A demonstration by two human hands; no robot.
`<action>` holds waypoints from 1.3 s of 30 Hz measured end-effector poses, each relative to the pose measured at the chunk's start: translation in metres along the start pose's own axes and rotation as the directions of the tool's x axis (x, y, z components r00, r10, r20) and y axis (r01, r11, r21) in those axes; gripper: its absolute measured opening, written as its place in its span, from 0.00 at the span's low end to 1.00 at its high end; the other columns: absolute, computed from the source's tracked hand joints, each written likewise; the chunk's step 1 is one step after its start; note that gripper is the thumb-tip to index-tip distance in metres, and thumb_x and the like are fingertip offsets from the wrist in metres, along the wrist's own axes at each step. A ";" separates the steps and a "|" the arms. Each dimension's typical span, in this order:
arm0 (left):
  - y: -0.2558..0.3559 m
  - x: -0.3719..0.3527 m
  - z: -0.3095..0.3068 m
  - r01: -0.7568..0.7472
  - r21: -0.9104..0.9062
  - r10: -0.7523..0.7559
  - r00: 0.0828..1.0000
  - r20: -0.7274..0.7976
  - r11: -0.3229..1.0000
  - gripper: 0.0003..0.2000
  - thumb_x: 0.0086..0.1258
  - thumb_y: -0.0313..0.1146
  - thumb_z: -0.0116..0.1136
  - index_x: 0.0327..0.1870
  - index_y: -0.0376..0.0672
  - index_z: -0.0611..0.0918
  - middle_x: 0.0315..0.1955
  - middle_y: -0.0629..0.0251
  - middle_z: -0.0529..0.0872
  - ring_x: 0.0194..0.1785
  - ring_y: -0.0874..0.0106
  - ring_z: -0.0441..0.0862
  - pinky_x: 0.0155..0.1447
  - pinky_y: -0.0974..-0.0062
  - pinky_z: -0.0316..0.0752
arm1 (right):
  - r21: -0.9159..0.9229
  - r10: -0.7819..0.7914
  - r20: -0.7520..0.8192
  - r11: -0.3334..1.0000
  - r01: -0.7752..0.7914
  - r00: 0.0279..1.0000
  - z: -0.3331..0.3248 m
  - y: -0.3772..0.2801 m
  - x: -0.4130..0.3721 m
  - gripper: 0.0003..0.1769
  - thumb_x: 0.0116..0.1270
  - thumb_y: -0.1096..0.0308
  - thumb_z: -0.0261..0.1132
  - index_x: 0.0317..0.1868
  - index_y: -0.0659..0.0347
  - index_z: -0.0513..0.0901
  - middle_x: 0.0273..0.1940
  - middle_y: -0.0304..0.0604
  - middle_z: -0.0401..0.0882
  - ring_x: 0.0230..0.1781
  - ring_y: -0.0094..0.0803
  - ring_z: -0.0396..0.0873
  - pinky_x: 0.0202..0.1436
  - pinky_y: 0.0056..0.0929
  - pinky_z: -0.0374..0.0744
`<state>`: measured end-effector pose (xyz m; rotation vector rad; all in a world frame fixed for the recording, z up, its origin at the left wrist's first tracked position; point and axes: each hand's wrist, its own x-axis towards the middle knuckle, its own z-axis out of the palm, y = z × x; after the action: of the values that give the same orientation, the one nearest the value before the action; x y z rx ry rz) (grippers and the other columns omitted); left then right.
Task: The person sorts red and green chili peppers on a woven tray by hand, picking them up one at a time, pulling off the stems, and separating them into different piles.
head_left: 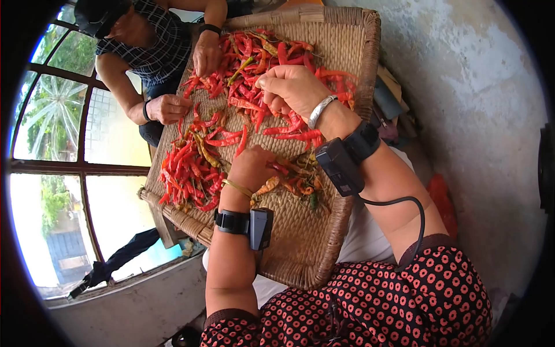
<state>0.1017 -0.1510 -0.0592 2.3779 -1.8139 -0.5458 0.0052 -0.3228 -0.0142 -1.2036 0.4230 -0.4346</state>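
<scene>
Red chili peppers [243, 81] lie spread over a woven tray [295, 248], most of them toward its far half. My left hand [250, 169] is closed low over the tray, with a red chili pepper [241, 140] standing up from it. Beside its fingers lie orange and wrinkled peppers [298, 182], and a denser red pile [188, 173] is to its left. Above the far heap, my right hand [296, 91] has thumb and fingers pinched together. Whatever is between those fingertips, if anything, is too small to name.
Across the tray, another person [153, 46] has both hands at the peppers. A barred window [81, 168] and a folded dark umbrella [121, 257] are on the left. The bare wall [474, 87] rises at right, with a red bag [442, 199] near its foot.
</scene>
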 end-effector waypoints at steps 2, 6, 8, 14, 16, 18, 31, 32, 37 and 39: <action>0.002 -0.002 0.004 -0.052 0.069 0.052 0.999 0.000 0.996 0.08 0.46 0.32 0.64 0.29 0.44 0.83 0.27 0.60 0.80 0.36 0.61 0.79 0.41 0.67 0.74 | 0.004 -0.002 0.005 1.000 0.002 1.000 0.002 0.001 -0.001 0.11 0.65 0.64 0.58 0.34 0.64 0.77 0.22 0.37 0.77 0.15 0.19 0.72 0.15 0.16 0.67; 0.011 0.001 0.004 -0.007 0.151 0.010 1.000 -0.018 0.989 0.06 0.46 0.33 0.63 0.27 0.47 0.83 0.28 0.61 0.78 0.38 0.61 0.78 0.41 0.66 0.74 | 0.000 0.012 0.017 1.000 -0.012 1.000 0.002 0.002 0.000 0.10 0.64 0.64 0.58 0.35 0.64 0.78 0.23 0.36 0.77 0.16 0.18 0.72 0.15 0.16 0.67; 0.014 0.001 0.004 -0.018 0.154 0.026 0.999 -0.048 0.988 0.05 0.47 0.32 0.62 0.27 0.47 0.82 0.28 0.61 0.78 0.38 0.61 0.78 0.41 0.66 0.74 | -0.009 0.016 0.025 1.000 -0.016 1.000 0.004 0.001 -0.001 0.11 0.64 0.64 0.58 0.34 0.64 0.78 0.23 0.36 0.77 0.16 0.17 0.71 0.15 0.15 0.67; 0.005 -0.003 -0.008 -0.077 0.117 0.080 0.996 -0.026 0.990 0.04 0.49 0.30 0.61 0.27 0.45 0.83 0.27 0.62 0.79 0.35 0.62 0.78 0.39 0.67 0.73 | -0.034 0.027 0.031 0.999 -0.026 0.999 0.004 0.000 -0.002 0.11 0.64 0.63 0.58 0.33 0.63 0.78 0.23 0.36 0.77 0.17 0.17 0.71 0.16 0.15 0.67; -0.001 -0.009 -0.027 -0.096 -0.153 0.074 0.987 -0.139 0.984 0.04 0.53 0.30 0.58 0.26 0.43 0.83 0.25 0.60 0.80 0.33 0.62 0.79 0.38 0.66 0.74 | -0.033 0.034 0.013 0.999 -0.034 0.999 0.005 0.000 -0.003 0.11 0.64 0.63 0.59 0.33 0.63 0.78 0.23 0.36 0.76 0.17 0.17 0.72 0.15 0.15 0.67; -0.004 -0.016 -0.045 0.037 -0.313 -0.110 0.969 -0.221 0.949 0.03 0.53 0.28 0.59 0.27 0.40 0.83 0.25 0.59 0.81 0.32 0.62 0.79 0.37 0.69 0.73 | -0.032 0.032 0.017 0.999 -0.032 0.999 0.005 0.002 -0.001 0.10 0.64 0.64 0.58 0.33 0.63 0.78 0.23 0.36 0.77 0.17 0.17 0.72 0.15 0.15 0.67; 0.006 0.007 -0.016 0.179 0.048 -0.153 0.929 -0.338 0.983 0.17 0.56 0.36 0.60 0.47 0.44 0.78 0.34 0.56 0.82 0.40 0.59 0.80 0.43 0.65 0.75 | -0.008 0.039 0.001 0.999 -0.039 0.999 0.009 0.006 0.002 0.10 0.64 0.64 0.58 0.34 0.63 0.78 0.23 0.36 0.77 0.17 0.16 0.72 0.16 0.15 0.68; 0.012 0.010 -0.013 0.203 0.082 -0.170 0.938 -0.302 0.976 0.20 0.56 0.37 0.60 0.51 0.45 0.76 0.36 0.56 0.81 0.43 0.59 0.79 0.44 0.64 0.74 | -0.014 0.044 0.003 0.999 -0.044 0.999 0.009 0.005 0.001 0.10 0.64 0.64 0.58 0.34 0.63 0.78 0.23 0.36 0.77 0.17 0.17 0.72 0.16 0.15 0.68; 0.016 0.017 -0.003 0.230 0.202 -0.189 0.961 -0.203 0.952 0.24 0.56 0.37 0.60 0.55 0.47 0.72 0.47 0.56 0.75 0.47 0.59 0.77 0.48 0.63 0.74 | 0.010 0.035 0.009 0.999 -0.035 0.999 0.011 0.004 0.001 0.10 0.65 0.64 0.58 0.33 0.62 0.77 0.23 0.37 0.77 0.17 0.16 0.72 0.16 0.14 0.67; 0.007 0.018 0.005 0.220 0.165 -0.190 0.965 -0.179 0.962 0.21 0.56 0.37 0.60 0.53 0.47 0.74 0.45 0.57 0.77 0.46 0.60 0.78 0.47 0.63 0.74 | 0.016 0.038 0.008 0.999 -0.038 0.999 0.012 0.004 0.000 0.10 0.65 0.64 0.58 0.32 0.62 0.77 0.23 0.37 0.78 0.16 0.16 0.71 0.16 0.14 0.67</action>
<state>0.0976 -0.1696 -0.0660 2.6635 -1.6239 -0.2006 0.0122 -0.3125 -0.0141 -1.1790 0.4346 -0.4002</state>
